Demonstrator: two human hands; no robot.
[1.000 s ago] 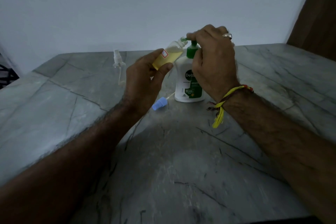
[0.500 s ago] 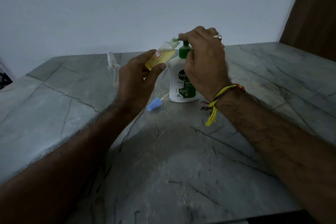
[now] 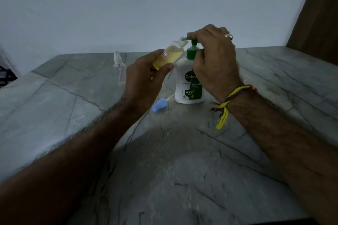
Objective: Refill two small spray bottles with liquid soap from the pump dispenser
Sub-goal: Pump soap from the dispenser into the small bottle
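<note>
Head view — forward, downward, close over table [image 3: 182,170]

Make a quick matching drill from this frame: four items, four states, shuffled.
1. tilted spray bottle
2. clear spray bottle
3. blue spray cap
4. pump dispenser

A. lying on the table
B. gripped by the left hand, mouth at the green nozzle
C. standing capped, far left
D. pump head under the right hand

Pairs: 1-B, 2-C, 3-A, 4-D

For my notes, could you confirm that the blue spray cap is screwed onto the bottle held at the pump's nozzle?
Not quite: in the head view the blue cap lies on the table; the bottle in the left hand is open at the pump.
</note>
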